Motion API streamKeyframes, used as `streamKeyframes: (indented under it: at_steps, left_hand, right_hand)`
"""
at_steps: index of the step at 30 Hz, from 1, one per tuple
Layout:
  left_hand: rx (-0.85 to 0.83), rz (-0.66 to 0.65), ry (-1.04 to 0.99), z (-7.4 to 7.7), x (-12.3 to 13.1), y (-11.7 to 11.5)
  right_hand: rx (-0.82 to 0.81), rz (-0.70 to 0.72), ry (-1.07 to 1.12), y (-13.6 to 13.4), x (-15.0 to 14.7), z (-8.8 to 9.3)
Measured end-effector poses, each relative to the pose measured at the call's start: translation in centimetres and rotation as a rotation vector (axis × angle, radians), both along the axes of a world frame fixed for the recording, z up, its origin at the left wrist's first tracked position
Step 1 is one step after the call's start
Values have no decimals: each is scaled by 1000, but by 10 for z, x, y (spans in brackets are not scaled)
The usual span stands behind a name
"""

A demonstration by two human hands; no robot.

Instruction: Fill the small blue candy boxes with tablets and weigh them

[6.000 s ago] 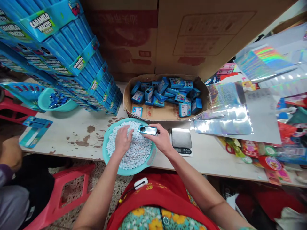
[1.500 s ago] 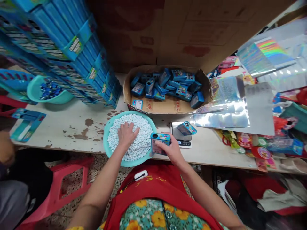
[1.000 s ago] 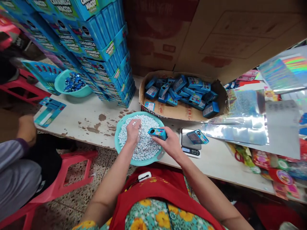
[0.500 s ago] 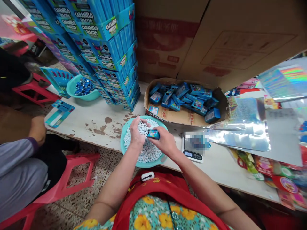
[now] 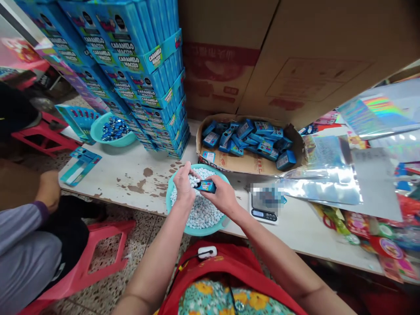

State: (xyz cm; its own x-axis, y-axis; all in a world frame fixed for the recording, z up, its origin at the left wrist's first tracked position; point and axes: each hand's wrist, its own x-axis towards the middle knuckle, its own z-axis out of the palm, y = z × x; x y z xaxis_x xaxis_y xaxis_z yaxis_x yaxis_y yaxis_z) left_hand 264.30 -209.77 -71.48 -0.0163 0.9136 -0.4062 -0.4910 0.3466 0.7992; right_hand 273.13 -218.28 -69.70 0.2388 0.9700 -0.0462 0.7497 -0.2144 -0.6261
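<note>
Cupped over the bowl, my left hand (image 5: 183, 188) holds a small heap of white candies (image 5: 194, 179). My right hand (image 5: 224, 196) grips a small blue candy box (image 5: 207, 187) lying on its side, its dark open end turned to the heap. Box and heap meet or nearly so; fingers partly hide the spot. Below both hands is a turquoise bowl (image 5: 169, 194) full of loose white candies (image 5: 204, 215).
Behind the bowl, a cut-down carton (image 5: 226, 165) holds several blue boxes. A scale (image 5: 264, 214) with a blurred item stands right. Stacked blue display boxes (image 5: 157, 83) rise left, near another turquoise bowl (image 5: 114, 141). A person's hand (image 5: 50, 190) shows far left.
The heap in my left hand looks smaller, and its fingers have closed in toward the box. Both hands stay over the bowl. The whole view has shifted slightly.
</note>
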Motion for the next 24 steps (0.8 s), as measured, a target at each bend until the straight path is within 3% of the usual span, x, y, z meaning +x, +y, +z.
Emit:
streamKeyframes:
  at_steps: [9, 18, 24]
  left_hand:
    - [112, 48, -6, 21, 19, -13]
    - [119, 50, 6, 17, 44, -40]
    - [169, 0, 35, 18, 44, -30]
  right_hand:
    - [102, 44, 59, -9, 22, -1]
    - [141, 58, 117, -32, 49, -3]
    - [152, -1, 142, -21, 51, -8]
